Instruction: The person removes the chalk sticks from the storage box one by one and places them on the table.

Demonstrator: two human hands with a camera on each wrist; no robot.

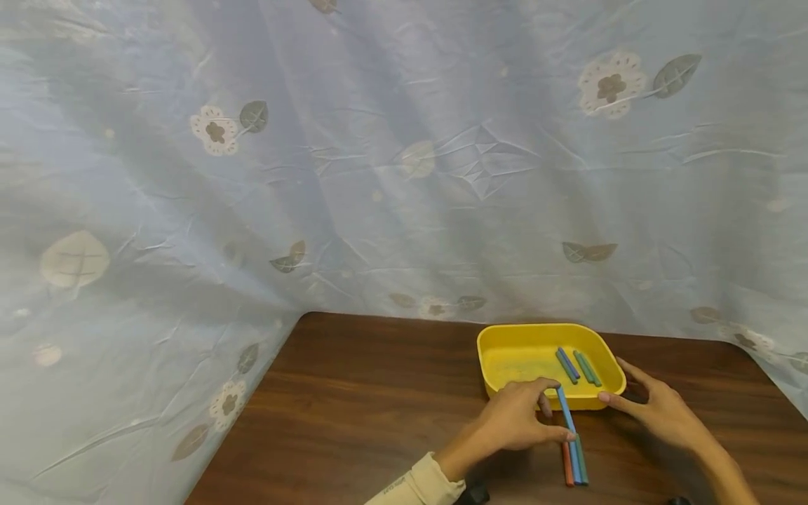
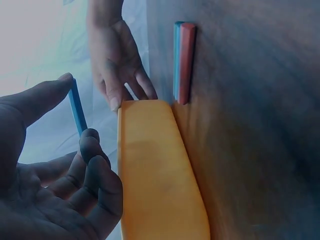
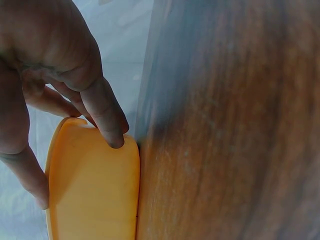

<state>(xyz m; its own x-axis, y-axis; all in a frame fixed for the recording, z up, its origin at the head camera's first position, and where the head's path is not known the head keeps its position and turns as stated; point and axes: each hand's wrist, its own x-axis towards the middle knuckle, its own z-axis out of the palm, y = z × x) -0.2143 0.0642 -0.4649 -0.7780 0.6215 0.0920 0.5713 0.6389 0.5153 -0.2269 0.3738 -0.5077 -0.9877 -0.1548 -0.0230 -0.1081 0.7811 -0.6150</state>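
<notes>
A slim blue crayon (image 1: 565,409) is pinched between the thumb and a finger of my left hand (image 1: 514,417), just above the near rim of a yellow tray (image 1: 514,335). Below that hand, red (image 1: 567,466), blue (image 1: 575,468) and green (image 1: 581,461) crayons lie side by side on the table. My right hand (image 1: 663,410) holds the tray's near right corner, thumb on the near side and fingers around the right side. In the right wrist view its fingertips touch the tray's outer wall (image 3: 95,185) and rim. Inside the tray lie several green and blue crayons (image 1: 587,368).
The brown wooden table (image 1: 366,393) ends at a pale floral cloth (image 1: 391,210) hanging behind it and on the left. Small dark objects show at the bottom edge, one near the left cuff (image 1: 435,477) and another dark piece (image 1: 679,501) farther right.
</notes>
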